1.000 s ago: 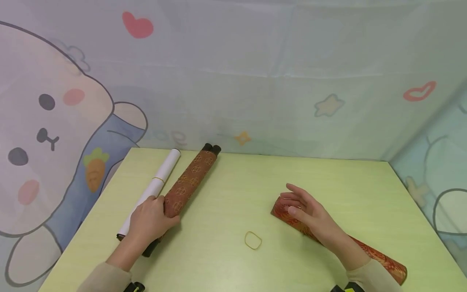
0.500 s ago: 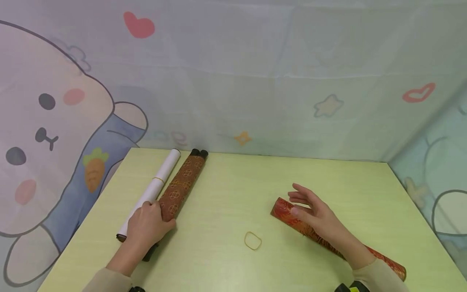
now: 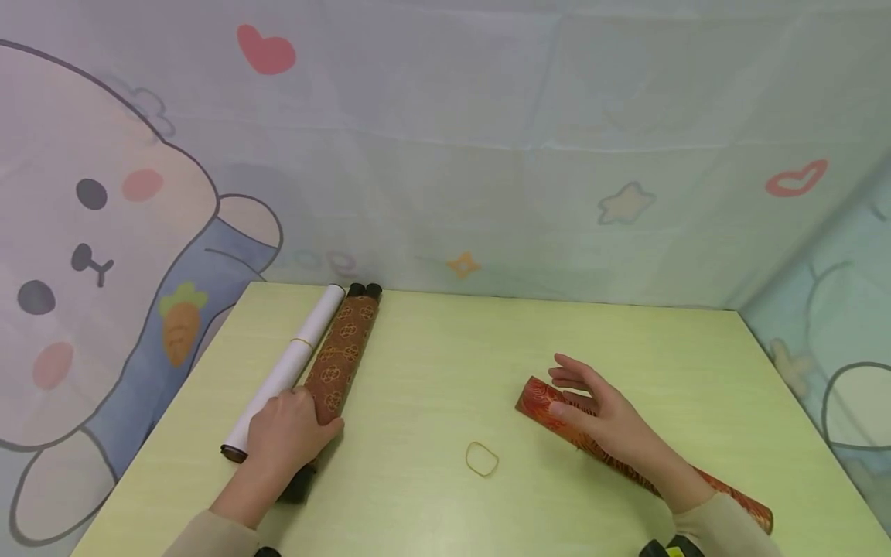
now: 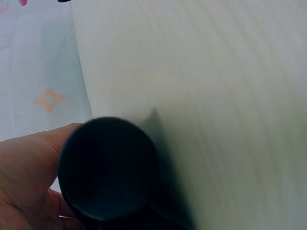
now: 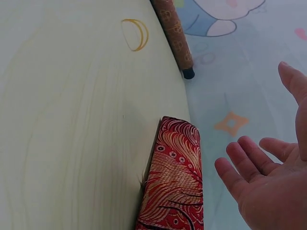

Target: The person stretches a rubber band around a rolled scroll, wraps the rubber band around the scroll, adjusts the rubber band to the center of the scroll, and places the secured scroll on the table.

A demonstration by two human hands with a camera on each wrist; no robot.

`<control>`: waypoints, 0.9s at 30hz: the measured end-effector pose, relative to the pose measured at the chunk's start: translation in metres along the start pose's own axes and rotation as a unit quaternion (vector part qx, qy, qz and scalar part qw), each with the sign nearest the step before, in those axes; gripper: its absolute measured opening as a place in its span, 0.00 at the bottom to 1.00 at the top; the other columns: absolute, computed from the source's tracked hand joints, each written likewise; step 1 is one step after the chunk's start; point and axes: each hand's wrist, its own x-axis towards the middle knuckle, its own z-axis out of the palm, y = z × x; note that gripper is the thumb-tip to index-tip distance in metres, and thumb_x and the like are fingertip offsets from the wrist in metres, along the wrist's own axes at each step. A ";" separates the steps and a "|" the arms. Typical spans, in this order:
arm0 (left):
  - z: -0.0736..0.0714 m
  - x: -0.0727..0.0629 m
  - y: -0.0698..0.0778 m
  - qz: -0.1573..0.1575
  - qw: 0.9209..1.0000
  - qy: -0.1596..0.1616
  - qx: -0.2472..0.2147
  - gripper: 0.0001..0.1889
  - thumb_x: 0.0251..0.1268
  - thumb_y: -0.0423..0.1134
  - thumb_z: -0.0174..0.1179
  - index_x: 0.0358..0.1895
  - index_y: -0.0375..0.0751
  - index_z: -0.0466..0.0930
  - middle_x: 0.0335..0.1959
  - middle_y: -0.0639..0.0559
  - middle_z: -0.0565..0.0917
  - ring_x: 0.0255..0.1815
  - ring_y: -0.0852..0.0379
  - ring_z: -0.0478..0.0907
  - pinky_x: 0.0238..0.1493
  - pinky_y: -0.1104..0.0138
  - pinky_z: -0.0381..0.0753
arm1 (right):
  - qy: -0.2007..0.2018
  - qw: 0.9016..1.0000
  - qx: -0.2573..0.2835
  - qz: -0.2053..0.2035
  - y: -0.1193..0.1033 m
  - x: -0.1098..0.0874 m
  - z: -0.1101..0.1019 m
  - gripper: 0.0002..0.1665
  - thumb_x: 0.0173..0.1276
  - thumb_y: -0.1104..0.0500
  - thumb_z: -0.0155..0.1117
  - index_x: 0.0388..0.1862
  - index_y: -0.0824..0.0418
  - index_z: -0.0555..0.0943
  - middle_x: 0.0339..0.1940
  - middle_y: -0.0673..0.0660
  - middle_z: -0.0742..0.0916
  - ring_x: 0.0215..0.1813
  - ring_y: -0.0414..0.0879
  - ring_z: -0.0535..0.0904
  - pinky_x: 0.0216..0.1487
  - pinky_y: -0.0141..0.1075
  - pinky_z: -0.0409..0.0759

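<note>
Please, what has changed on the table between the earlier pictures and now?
The left hand, gripping the brown patterned scroll, swung its far end leftward until it lies against the white paper roll. The right hand stayed open over the red scroll; the rubber band did not move.

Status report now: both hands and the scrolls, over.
Left hand grips brown scroll, beside white roll. Right hand open, over red scroll. Rubber band lies loose between them.
</note>
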 end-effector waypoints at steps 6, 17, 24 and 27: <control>0.002 0.002 -0.002 0.014 1.000 0.007 0.008 0.28 0.57 0.51 0.76 0.33 0.27 0.75 0.27 0.37 0.78 0.30 0.34 0.83 0.29 0.43 0.83 | -0.002 1.000 -0.004 0.002 -0.001 -0.002 0.003 0.42 0.82 0.56 0.65 0.87 0.57 0.59 0.78 0.66 0.74 0.77 0.68 0.72 0.75 0.48 0.74; -0.004 0.001 0.003 0.069 0.995 0.068 0.034 0.44 0.55 0.54 0.82 0.60 0.20 0.72 0.36 0.31 0.80 0.32 0.34 0.81 0.26 0.46 0.83 | -0.003 0.999 -0.040 0.008 -0.007 -0.004 0.008 0.43 0.80 0.51 0.68 0.87 0.52 0.60 0.78 0.63 0.74 0.78 0.65 0.72 0.75 0.60 0.71; -0.016 0.006 0.028 0.107 0.991 0.073 0.023 0.47 0.61 0.54 0.78 0.74 0.25 0.69 0.54 0.26 0.81 0.45 0.30 0.83 0.35 0.43 0.86 | -0.003 0.996 -0.081 -0.029 -0.012 0.003 0.010 0.43 0.79 0.51 0.69 0.86 0.52 0.62 0.78 0.61 0.75 0.77 0.63 0.72 0.74 0.63 0.71; -0.019 0.011 0.041 0.124 0.990 0.061 0.018 0.47 0.62 0.56 0.77 0.77 0.31 0.69 0.61 0.28 0.80 0.53 0.31 0.84 0.36 0.42 0.87 | -0.007 0.995 -0.095 -0.036 -0.017 0.004 0.011 0.42 0.78 0.50 0.70 0.85 0.51 0.64 0.78 0.59 0.76 0.77 0.61 0.73 0.74 0.64 0.70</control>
